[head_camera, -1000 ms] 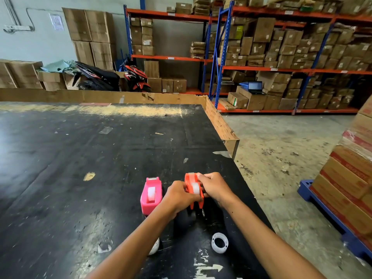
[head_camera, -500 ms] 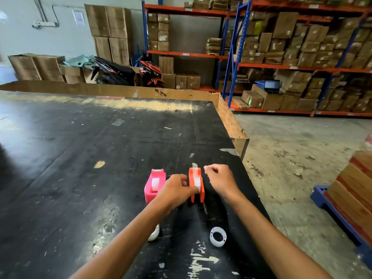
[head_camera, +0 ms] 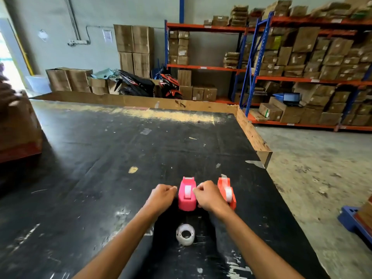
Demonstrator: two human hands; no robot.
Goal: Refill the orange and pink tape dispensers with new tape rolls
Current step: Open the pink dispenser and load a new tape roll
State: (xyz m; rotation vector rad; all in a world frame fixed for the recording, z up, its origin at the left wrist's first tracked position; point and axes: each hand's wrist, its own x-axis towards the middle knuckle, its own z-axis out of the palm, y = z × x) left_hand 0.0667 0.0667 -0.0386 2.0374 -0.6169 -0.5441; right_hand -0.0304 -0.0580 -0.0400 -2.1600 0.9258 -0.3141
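Note:
The pink tape dispenser (head_camera: 187, 195) stands on the black table (head_camera: 100, 168), with a whitish roll showing in its slot. My left hand (head_camera: 162, 197) presses its left side with curled fingers. My right hand (head_camera: 207, 196) grips its right side the same way. Just to the right stands the orange tape dispenser (head_camera: 226, 191), free of both hands, with a clear roll in it and a tape end sticking up at its far tip. A clear tape roll (head_camera: 185, 234) lies flat between my forearms, near the front.
A large cardboard box (head_camera: 18, 125) sits on the table at the far left. A raised cardboard edge (head_camera: 251, 133) lines the table's back and right side. Beyond it are concrete floor, a blue pallet (head_camera: 350, 218) and shelves of boxes.
Both hands left the orange dispenser and moved left onto the pink one. The view swung left, and the white ring seen earlier at the right is hidden now.

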